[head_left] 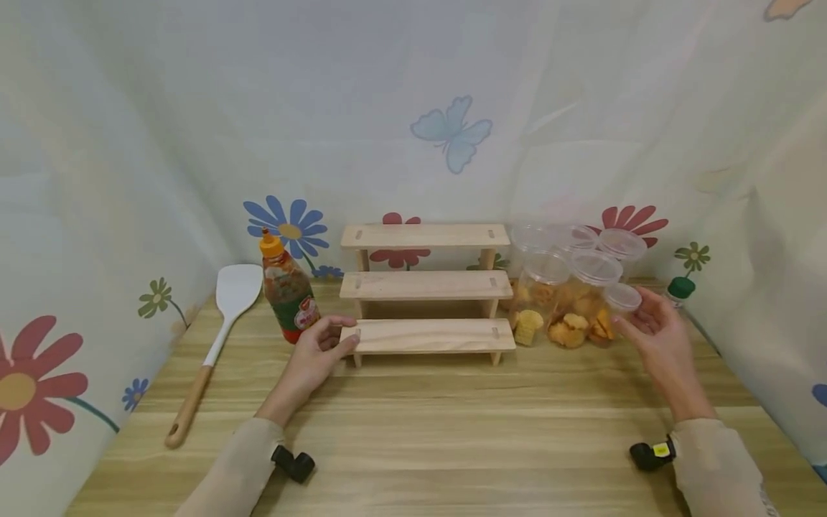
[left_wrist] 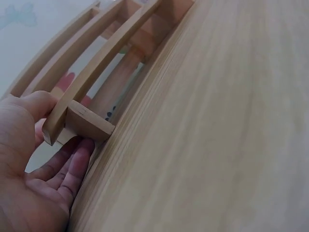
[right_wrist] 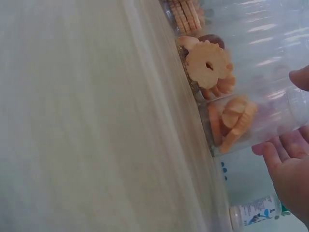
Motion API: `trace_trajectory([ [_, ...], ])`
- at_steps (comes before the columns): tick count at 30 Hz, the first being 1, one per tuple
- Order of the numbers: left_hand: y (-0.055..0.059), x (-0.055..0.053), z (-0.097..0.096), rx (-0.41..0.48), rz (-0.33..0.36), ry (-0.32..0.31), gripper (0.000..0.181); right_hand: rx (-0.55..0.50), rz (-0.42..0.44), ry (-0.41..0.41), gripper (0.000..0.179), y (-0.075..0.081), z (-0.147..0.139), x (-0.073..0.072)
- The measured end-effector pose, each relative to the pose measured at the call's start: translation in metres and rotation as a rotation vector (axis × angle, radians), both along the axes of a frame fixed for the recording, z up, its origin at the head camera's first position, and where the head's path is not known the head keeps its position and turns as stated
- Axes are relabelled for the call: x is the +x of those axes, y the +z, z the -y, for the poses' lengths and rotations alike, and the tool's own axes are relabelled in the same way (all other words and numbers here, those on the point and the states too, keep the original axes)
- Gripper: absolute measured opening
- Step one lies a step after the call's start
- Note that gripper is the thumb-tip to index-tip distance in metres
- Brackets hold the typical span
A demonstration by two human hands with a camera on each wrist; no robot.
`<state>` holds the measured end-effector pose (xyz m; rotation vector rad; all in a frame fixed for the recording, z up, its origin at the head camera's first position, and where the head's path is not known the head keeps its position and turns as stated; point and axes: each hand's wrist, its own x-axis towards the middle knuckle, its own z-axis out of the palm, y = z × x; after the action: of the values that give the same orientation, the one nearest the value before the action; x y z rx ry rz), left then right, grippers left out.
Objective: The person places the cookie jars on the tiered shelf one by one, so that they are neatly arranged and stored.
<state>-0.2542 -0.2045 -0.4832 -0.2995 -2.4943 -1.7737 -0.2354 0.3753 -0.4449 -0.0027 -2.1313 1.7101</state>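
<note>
My left hand (head_left: 321, 350) is at the left end of the lowest step of a three-step wooden display stand (head_left: 426, 334). In the left wrist view its thumb lies at the board (left_wrist: 62, 116) while the fingers curl under to the end leg (left_wrist: 89, 123). My right hand (head_left: 660, 341) holds a small clear plastic jar (head_left: 622, 297) with a pale lid, thumb on the near side and fingers on the far side. Orange-brown biscuits (right_wrist: 234, 121) lie in that jar's bottom, which sits at the tabletop. Taller clear biscuit jars (head_left: 584, 301) stand close against it.
Left of the stand is a sauce bottle (head_left: 287, 291) with an orange cap. A white spatula (head_left: 220, 323) with a wooden handle lies at the table's left. A green-capped bottle (head_left: 680, 289) stands behind my right hand. Flowered cloth (head_left: 388, 143) hangs around the table.
</note>
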Motion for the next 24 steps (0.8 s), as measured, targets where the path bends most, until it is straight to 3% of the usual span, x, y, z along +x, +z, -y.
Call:
trace_trajectory([
  [12, -0.003, -0.003, 0.002, 0.003, 0.015, -0.005, 0.035, 0.153, 0.122, -0.023, 0.054, -0.017, 0.000, -0.003],
  [24, -0.004, -0.003, 0.001, 0.008, -0.015, -0.015, 0.034, 0.125, 0.065, -0.031, 0.042, -0.028, -0.004, -0.009],
])
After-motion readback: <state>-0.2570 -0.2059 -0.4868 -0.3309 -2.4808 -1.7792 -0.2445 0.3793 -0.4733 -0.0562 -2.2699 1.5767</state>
